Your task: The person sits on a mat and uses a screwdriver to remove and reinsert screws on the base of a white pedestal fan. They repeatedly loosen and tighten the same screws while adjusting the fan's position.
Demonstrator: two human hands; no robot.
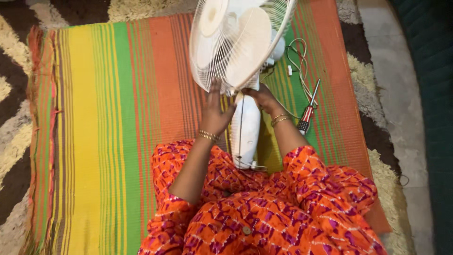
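A white table fan lies on a striped mat (108, 118); its round wire grille (236, 42) tilts up toward the top, its white stand (245, 130) points back at me. My left hand (214, 111) rests flat against the grille's lower edge, fingers up. At the grille's bottom, just above the stand, my right hand (264, 99) grips the rim. Both wrists carry gold bangles. Whether the fingers close around the wires is hard to see.
A screwdriver with a red and black handle (307, 113) lies to the right of my right wrist. The fan's white cord (297, 61) loops beside it. Shaggy patterned rug (14, 94) surrounds the mat; bare floor (401, 94) lies to the right.
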